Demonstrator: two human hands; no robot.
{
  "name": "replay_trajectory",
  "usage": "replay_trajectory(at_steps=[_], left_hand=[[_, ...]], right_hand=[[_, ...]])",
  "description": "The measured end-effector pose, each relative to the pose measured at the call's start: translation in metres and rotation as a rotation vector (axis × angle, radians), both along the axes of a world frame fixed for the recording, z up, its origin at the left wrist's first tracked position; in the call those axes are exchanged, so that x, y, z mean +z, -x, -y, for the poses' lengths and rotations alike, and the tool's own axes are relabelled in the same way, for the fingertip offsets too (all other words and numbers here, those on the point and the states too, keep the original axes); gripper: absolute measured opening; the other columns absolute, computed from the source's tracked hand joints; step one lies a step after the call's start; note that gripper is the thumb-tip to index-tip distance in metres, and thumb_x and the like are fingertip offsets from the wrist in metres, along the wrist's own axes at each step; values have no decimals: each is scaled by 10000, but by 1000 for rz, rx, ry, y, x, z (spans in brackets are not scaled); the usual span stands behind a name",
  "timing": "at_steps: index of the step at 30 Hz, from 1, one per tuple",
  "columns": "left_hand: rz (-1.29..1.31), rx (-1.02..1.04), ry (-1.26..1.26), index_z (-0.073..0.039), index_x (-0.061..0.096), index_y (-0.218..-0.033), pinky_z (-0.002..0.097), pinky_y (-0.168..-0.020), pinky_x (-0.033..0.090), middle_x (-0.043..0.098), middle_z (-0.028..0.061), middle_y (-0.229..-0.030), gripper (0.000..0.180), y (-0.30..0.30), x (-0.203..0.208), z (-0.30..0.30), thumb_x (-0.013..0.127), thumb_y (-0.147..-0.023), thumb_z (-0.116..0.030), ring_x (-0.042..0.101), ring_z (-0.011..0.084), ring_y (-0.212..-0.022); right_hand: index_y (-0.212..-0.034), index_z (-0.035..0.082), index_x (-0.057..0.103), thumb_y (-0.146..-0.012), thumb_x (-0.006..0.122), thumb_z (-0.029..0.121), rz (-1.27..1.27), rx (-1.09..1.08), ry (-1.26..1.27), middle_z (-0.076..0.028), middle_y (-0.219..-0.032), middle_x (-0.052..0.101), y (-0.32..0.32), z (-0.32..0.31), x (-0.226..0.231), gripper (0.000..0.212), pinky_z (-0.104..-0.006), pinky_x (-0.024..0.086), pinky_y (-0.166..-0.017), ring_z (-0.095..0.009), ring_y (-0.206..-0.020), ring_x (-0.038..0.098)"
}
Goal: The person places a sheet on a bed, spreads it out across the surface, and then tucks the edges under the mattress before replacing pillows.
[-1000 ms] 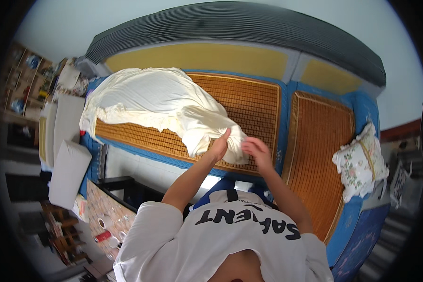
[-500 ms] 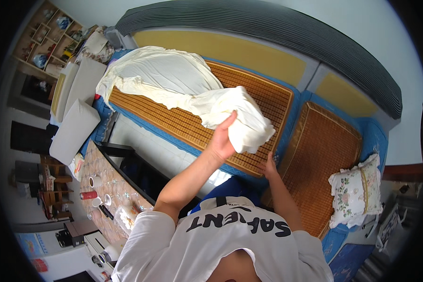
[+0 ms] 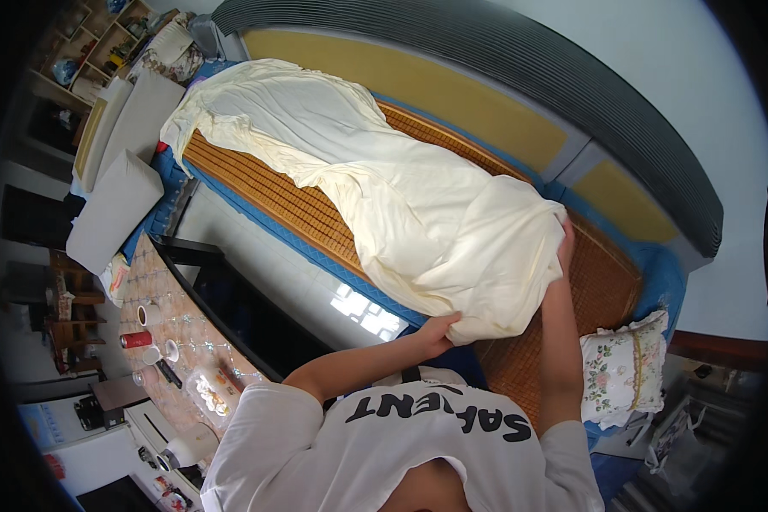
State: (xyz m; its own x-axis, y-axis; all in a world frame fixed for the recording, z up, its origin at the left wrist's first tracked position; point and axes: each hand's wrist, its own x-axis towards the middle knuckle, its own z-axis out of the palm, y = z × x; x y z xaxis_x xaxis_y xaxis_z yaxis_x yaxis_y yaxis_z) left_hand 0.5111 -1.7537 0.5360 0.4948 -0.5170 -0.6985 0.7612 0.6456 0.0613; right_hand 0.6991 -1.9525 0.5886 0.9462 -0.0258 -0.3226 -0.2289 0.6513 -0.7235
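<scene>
A cream fabric sheet (image 3: pixel 452 230) stretches over the sofa from its far left end to right in front of me, wrinkled along its length. My left hand (image 3: pixel 438 335) pinches its near edge, the fingertips partly tucked in the folds. At the sheet's right end my right hand (image 3: pixel 565 246) grips the edge, with most of its fingers hidden by the fabric. Brown woven seat mats (image 3: pixel 273 175) show beneath and beside the sheet, on the blue padded sofa seat (image 3: pixel 311 256).
The sofa's yellow and grey backrest (image 3: pixel 401 77) runs behind. A floral pillow (image 3: pixel 627 367) lies at the right end. To my left, a coffee table (image 3: pixel 205 324) holds cups, a red can (image 3: pixel 136 340) and a remote (image 3: pixel 169 373). Grey cushions (image 3: pixel 115 209) lean at the far left.
The bunched end of the sheet has been spread out toward the right and nearer me. My right hand, empty before, has moved up and taken hold of its right edge.
</scene>
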Motion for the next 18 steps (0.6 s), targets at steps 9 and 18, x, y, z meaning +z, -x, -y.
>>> replay_trajectory(at_steps=[9, 18], left_hand=[[-21, 96, -87, -26, 435, -1152, 410, -801, 502, 554, 127, -1075, 326, -13, -21, -2, 484, -905, -232, 582, 245, -917], [214, 327, 165, -32, 358, -1275, 393, -927, 412, 484, 109, -1242, 480, 4, -15, -36, 526, -878, -242, 493, 238, -1115]], right_hand=[[-1156, 48, 446, -912, 438, 171, 382, -181, 386, -89, -1057, 548, 28, 24, 104, 274, -302, 431, -829, -175, -950, 540], [-1236, 43, 402, -874, 462, 148, 208, -97, 215, -112, -1151, 519, 29, 50, 95, 382, -353, 428, -889, -231, -1029, 533]])
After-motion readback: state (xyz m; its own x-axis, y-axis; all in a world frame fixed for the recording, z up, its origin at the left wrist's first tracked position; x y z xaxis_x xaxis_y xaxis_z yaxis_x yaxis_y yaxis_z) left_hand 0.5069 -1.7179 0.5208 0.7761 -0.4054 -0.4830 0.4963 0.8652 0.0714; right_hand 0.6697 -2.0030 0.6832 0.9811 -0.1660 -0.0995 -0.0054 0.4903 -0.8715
